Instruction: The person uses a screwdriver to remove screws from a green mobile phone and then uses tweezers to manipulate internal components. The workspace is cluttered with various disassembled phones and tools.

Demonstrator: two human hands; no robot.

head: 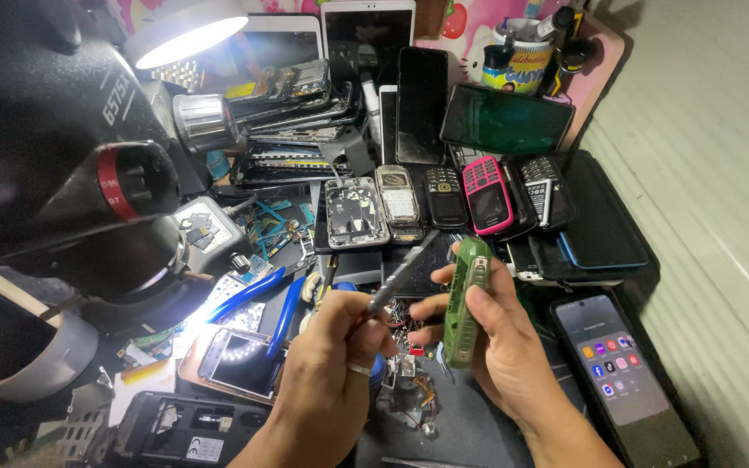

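My right hand (500, 342) grips a green phone housing (465, 302), held upright on its edge above the bench. My left hand (331, 364), with a ring on one finger, holds a thin grey tool (402, 273) like a pen; its tip points up and to the right, near the green housing. Below both hands lies a small pile of loose parts and wires (413, 394).
A black microscope (71, 165) with a ring light (185, 33) fills the left. Many phones and opened phone bodies crowd the back, among them a pink keypad phone (487, 195). A lit smartphone (621, 373) lies at the right, blue-handled pliers (257, 299) and a small screen (240, 360) at the left.
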